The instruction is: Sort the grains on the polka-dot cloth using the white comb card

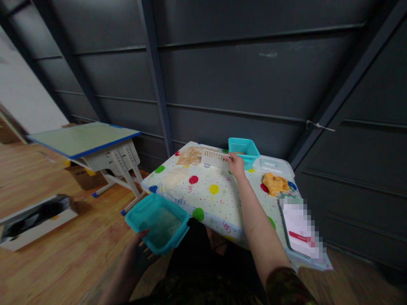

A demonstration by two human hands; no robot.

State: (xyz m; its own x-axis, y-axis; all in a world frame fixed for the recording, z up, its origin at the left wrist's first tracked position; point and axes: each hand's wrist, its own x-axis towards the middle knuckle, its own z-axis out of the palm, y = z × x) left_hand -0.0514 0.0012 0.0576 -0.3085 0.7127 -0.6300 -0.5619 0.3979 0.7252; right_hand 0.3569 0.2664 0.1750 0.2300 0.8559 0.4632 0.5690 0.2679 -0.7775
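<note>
My left hand (141, 250) grips the near side of a teal plastic box (136, 214), which is tilted off the table's front left edge and has whitish grains in its bottom. At the back of the table, my right hand (236, 164) is closed on the right end of a white slotted basket (213, 159). Golden-brown grain (190, 156) lies spread on the cloth left of the basket. Nearer to me is a pile of white grain (174, 178). Just behind my right hand stands a second teal box (252, 149) with some brown grain inside.
A balloon-print cloth (219, 203) covers the table. On its right are a clear lid (275, 166), an orange cloth (275, 184) and a tablet-like device (300, 228), partly blurred. Another desk (85, 137) stands at left, with an open white carton (38, 222) on the floor. A dark wall rises behind.
</note>
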